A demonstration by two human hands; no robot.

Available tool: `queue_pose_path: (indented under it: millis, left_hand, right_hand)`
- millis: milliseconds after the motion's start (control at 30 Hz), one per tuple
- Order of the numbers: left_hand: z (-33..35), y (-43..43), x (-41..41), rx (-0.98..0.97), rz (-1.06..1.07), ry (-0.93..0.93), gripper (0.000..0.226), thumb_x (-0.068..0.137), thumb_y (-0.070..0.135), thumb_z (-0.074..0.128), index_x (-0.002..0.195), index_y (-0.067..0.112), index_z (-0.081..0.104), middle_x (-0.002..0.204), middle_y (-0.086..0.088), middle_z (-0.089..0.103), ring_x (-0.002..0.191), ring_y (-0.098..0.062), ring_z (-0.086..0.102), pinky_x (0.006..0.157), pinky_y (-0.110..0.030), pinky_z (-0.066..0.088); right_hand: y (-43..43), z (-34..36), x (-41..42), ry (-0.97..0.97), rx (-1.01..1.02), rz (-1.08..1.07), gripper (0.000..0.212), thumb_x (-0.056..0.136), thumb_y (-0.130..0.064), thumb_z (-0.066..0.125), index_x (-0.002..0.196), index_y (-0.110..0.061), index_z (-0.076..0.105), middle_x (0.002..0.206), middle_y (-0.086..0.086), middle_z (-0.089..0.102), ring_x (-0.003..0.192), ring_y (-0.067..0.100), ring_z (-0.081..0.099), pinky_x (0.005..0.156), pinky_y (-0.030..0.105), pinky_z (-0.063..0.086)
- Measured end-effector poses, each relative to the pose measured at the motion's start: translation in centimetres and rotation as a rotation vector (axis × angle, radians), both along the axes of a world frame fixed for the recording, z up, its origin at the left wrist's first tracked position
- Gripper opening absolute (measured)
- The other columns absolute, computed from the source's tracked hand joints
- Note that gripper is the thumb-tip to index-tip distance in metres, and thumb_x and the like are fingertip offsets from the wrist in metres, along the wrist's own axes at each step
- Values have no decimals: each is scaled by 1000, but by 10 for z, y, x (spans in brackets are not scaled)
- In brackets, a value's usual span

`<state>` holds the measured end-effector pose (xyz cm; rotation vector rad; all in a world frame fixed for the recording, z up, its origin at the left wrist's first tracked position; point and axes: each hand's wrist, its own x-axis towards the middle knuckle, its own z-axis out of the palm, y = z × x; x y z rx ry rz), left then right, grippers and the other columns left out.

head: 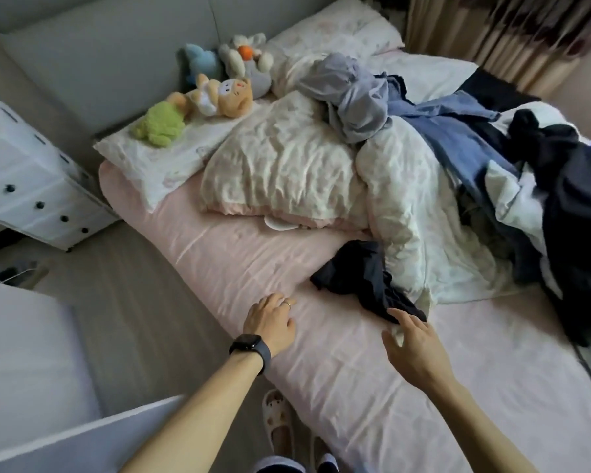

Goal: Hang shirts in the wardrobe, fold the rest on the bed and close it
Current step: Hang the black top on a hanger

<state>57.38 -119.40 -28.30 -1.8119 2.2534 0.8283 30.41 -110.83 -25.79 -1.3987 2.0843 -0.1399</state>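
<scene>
Pink sheet covers the near part of the bed [219, 254], with a crumpled pale duvet [287, 165] heaped across the middle, plush toys [219, 93] on a pillow at the far left, and a loose pile of clothes [560, 186] in dark and blue cloth spilling down the right side. A white drawer unit [24, 186] stands on the floor to the left. Alone on the sheet, just beside the duvet's near edge, lies a small dark navy garment [359, 278], too bunched to tell its kind. Its long axis runs on a diagonal, from the far end against the duvet to a narrow near-right end that points at the right hand [413, 346]; a shorter lobe sticks out to the left. That hand's grip is spread, fingers straight and reaching, the tips at the garment's near end. Whether they touch it or stop just short I cannot tell, and a small white scrap shows by the thumb. The left hand [270, 322], a dark watch [249, 348] on its wrist, rests palm down on the bare sheet well left of the garment, grip relaxed and holding nothing. This looks like the start of picking up a piece to fold. Seizing only the narrow tip would likely lift it twisted, so it needs shaking out. Because the far end lies against the duvet, a quick pull could drag that edge along. Smoothing it too close to the near edge risks it sliding to the floor.
</scene>
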Motion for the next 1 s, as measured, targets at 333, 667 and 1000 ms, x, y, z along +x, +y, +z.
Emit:
queue_pose_path:
  millis: [333,667,1000]
  left_hand:
    - [-210,-57,-7,202,-25,-149,69,101,42,43,159,30,9,167,1,-8,152,-27,4,122,-47,14]
    - [-260,-47,2,146,-104,-218,71,102,50,37,157,39,-6,165,6,-19,153,-25,-11,120,-51,13]
    - [-99,-88,6,306,80,10,57,100,33,48,153,21,33,156,-5,32,140,-26,37,113,-38,35]
  right_hand:
    - [-87,-185,-29,-113,-84,-418,43,105,-26,36,146,-15,42,148,11,47,137,28,41,104,39,36]
    - [-114,-256,-54,1,-9,-265,28,89,-28,57,116,-24,48,104,15,65,91,39,60,71,42,46]
    - [-111,-66,9,-287,-366,-145,21,88,-34,70,100,-32,53,90,-11,63,81,15,62,69,42,54]
